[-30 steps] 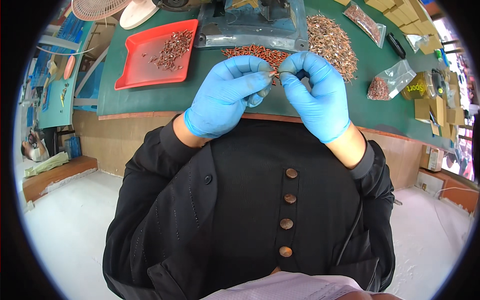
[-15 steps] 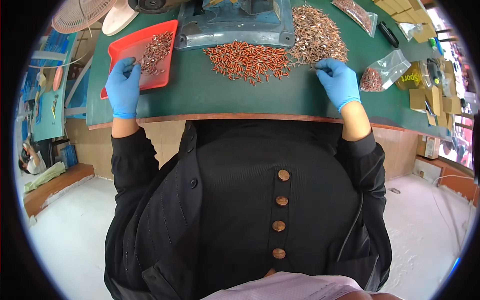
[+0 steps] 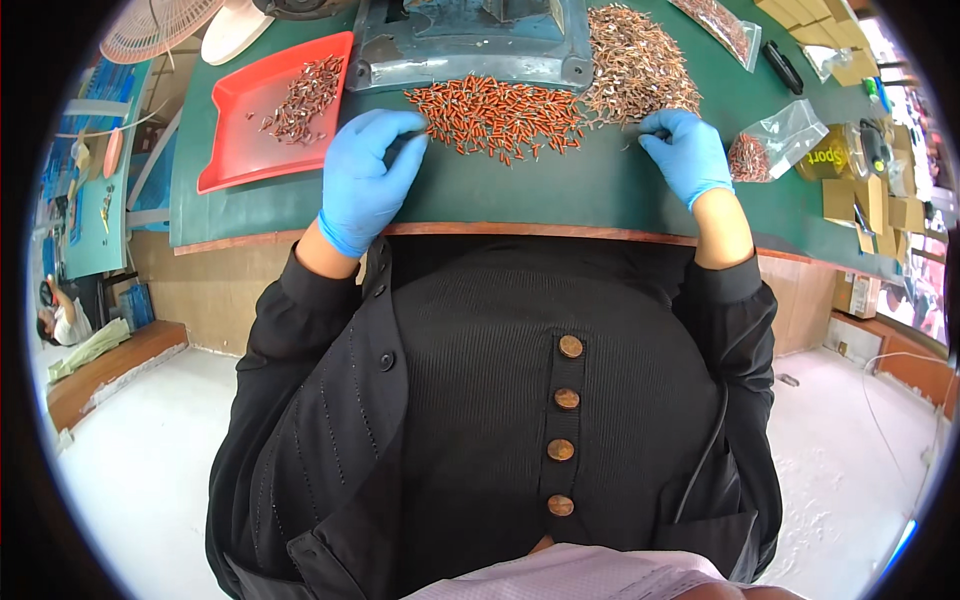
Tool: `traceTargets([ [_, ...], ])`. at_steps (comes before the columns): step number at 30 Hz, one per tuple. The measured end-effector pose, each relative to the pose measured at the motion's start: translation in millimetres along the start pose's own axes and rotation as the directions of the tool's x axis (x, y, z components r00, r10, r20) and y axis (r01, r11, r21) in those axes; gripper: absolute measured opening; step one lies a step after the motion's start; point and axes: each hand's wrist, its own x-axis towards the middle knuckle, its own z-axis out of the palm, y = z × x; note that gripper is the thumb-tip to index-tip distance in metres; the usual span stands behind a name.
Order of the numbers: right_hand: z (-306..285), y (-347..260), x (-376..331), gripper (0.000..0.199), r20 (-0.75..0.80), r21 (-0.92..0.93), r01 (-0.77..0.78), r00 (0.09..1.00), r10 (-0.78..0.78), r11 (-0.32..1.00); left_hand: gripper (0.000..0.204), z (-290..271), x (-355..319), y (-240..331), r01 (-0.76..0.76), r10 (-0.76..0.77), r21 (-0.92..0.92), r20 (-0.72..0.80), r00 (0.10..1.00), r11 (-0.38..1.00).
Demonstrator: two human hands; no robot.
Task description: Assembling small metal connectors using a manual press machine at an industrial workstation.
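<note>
My left hand (image 3: 370,180), in a blue glove, reaches to the left edge of a pile of small orange cylindrical pieces with metal ends (image 3: 495,118). Its thumb and forefinger are apart, with nothing visible between them. At the lower edge of a larger heap of coppery-brown small pieces (image 3: 640,65), my gloved right hand (image 3: 690,155) has its thumb and forefinger drawn close in a pinch. Whatever they hold is too small to make out. To the left lies a red tray (image 3: 235,150), with a loose group of coppery pieces (image 3: 305,100) inside.
A grey metal machine base (image 3: 470,60) stands behind the orange pile. To the right are a clear bag of small pieces (image 3: 765,150), a second bag (image 3: 715,28), a black tool-like object (image 3: 782,67) and cardboard boxes (image 3: 860,205). A fan (image 3: 155,28) is at the far left.
My left hand has moved right, from over the red tray to the orange pile's left edge. The right hand has stayed by the coppery heap, shifting only slightly.
</note>
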Motion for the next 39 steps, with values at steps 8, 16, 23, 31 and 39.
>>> traceTargets([
  [8, 8, -19, 12, 0.013, 0.145, -0.166, 0.15, 0.981, -0.127, 0.975, 0.01, -17, 16, -28, -0.093, 0.132, 0.387, -0.076, 0.988, 0.917],
  [16, 22, -23, -10, 0.011, 0.088, -0.273, 0.233, 0.972, -0.217, 0.933, 0.004, -9, 3, -31, -0.129, 0.1, 0.414, 0.09, 0.991, 0.901],
  [23, 26, -25, -9, 0.006, -0.031, -0.069, 0.12, 0.992, -0.123, 0.99, 0.004, -8, 6, -33, -0.094, -0.013, 0.47, 0.22, 0.975, 0.877],
  [31, 29, -51, -13, 0.022, 0.057, 0.501, -0.027, 0.998, -0.002, 0.865, 0.006, -15, 11, -28, -0.086, 0.026, 0.323, 0.185, 0.982, 0.942],
  [39, 26, -119, -36, 0.013, 0.116, 0.843, 0.076, 0.941, -0.317, 0.533, 0.012, -21, 3, 26, 0.624, -0.222, -0.579, 0.615, 0.757, 0.524],
])
